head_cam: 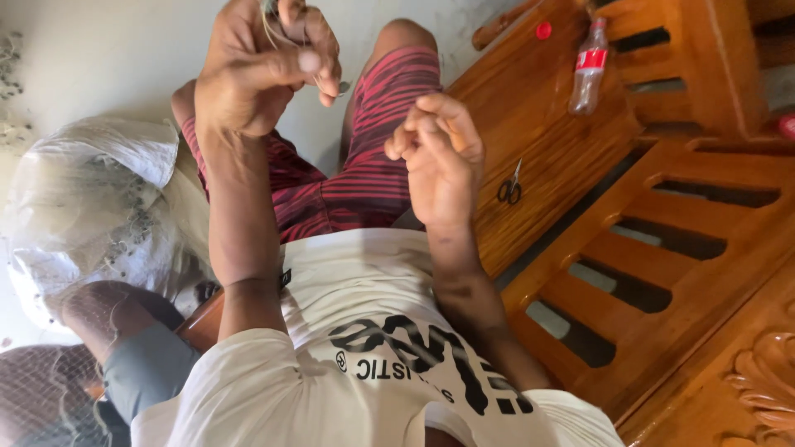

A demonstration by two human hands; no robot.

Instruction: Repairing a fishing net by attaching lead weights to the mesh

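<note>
Here, the left hand (pixel 265 70) is seen raised in front of the body, with its fingers closed around a thin pale thread (pixel 273 33) that is pinched near the top edge of the view; a small metal piece (pixel 343 85) hangs just below the fingertips. The right hand (pixel 439 153) is held near it, a little lower, half curled, and whether something is gripped in it cannot be told. Small scissors (pixel 509 189) are laid on the wooden bench (pixel 530 108), and a plastic bottle (pixel 589 68) stands further away. A bundle of fine netting (pixel 99 207) is placed beside the left arm.
</note>
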